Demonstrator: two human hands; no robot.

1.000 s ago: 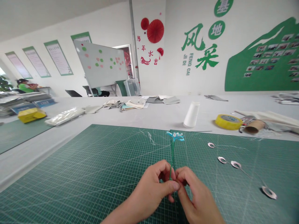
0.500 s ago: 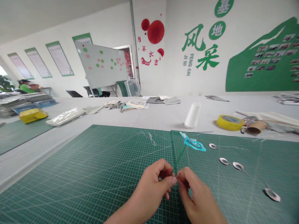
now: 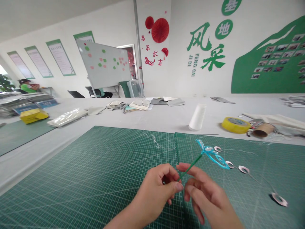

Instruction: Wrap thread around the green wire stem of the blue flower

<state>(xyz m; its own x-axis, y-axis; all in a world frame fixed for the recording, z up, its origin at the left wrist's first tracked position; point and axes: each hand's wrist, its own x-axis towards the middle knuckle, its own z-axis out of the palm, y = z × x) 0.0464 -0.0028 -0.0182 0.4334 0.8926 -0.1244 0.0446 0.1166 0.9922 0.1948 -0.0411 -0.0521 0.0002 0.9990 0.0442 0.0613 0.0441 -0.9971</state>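
Observation:
A blue flower-like piece [image 3: 214, 156] with pale beaded parts tops a thin green stem [image 3: 192, 164] that slants up to the right. The stem's lower end is pinched between thumb and fingers of my left hand [image 3: 159, 187]. Close on its right, my right hand [image 3: 207, 194] has its fingers apart, the index finger stretched out behind the stem; it grips nothing. Both hands are above the green cutting mats [image 3: 114, 159]. Right of the flower lie several pale oval rings with dark centres [image 3: 244, 169], with thin wires or threads.
Behind the mats stand a white thread cone [image 3: 197, 117], a yellow tape roll [image 3: 235, 125] and a cardboard tube [image 3: 262, 130]. Fabric scraps [image 3: 140, 105] and a yellow box [image 3: 34, 115] lie farther back and left. A person [image 3: 27, 86] sits at the far left.
The flower has tilted right and down, now overlapping some of the oval rings. My right hand has opened its fingers and moved slightly right; my left hand keeps its pinch.

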